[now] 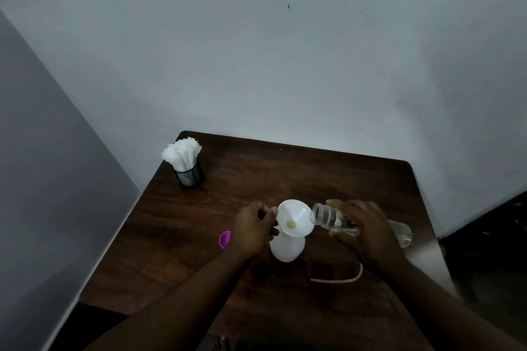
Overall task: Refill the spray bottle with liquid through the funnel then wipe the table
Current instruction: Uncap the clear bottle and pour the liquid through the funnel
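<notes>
Two grips: left hand (252,229) pinching funnel (295,221) rim, right hand (368,234) round tilted clear bottle (328,218).

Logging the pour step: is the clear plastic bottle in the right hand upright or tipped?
Tipped. The clear plastic bottle lies nearly level in the right hand, its open mouth at the rim of the white funnel.

- Dim, bluish-grey light throughout; the wall (256,51) is palest in the middle and darkens toward the right
- The dark wooden surface (313,179) carries a faint soft sheen at its centre and a brighter glare along its right edge
- The left hand (251,231) and right hand (368,231) are underexposed, their detail lost
- Wide-angle bending slants the wall corner and surface edges; everything is slightly soft
</notes>
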Demonstrator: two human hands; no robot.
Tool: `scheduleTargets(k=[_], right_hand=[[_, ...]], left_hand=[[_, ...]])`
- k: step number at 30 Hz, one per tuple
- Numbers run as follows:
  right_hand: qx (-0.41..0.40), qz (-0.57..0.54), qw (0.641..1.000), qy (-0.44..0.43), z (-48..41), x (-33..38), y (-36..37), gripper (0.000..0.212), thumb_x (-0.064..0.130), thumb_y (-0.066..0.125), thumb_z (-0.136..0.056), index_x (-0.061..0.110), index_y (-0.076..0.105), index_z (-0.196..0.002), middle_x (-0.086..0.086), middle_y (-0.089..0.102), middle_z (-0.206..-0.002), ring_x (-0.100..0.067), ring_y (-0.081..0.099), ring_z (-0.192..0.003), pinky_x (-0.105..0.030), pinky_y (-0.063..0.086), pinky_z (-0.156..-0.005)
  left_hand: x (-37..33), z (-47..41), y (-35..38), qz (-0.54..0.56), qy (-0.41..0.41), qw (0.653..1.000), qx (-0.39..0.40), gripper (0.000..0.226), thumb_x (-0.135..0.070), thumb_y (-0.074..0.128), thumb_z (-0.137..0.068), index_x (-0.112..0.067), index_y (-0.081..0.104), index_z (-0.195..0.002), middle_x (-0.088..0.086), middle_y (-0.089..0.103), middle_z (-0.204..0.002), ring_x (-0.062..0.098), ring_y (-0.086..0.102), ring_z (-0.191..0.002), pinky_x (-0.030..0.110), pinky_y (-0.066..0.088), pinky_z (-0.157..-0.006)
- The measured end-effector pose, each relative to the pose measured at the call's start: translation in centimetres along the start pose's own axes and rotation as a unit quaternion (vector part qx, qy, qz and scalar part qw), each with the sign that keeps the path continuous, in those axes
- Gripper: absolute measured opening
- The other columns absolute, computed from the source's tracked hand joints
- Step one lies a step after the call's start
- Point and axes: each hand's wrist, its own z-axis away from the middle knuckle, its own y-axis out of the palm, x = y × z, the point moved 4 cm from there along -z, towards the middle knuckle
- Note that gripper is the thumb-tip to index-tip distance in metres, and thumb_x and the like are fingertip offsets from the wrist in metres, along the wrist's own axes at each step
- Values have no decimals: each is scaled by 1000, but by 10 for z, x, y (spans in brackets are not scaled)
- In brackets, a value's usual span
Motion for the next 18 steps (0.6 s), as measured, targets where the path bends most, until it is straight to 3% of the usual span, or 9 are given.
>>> scheduleTargets(k=[18], right_hand=[[0,16,1000,-10,0,1,-1,66,46,80,-71,37,59,-133,9,65,-112,-16,56,-101,-40,46,-87]], left_hand=[[-2,-1,1,-14,-6,1000,1,23,-25,61,-101,-7,64,-86,4,75,-81,16,75,-67,32,61,-61]])
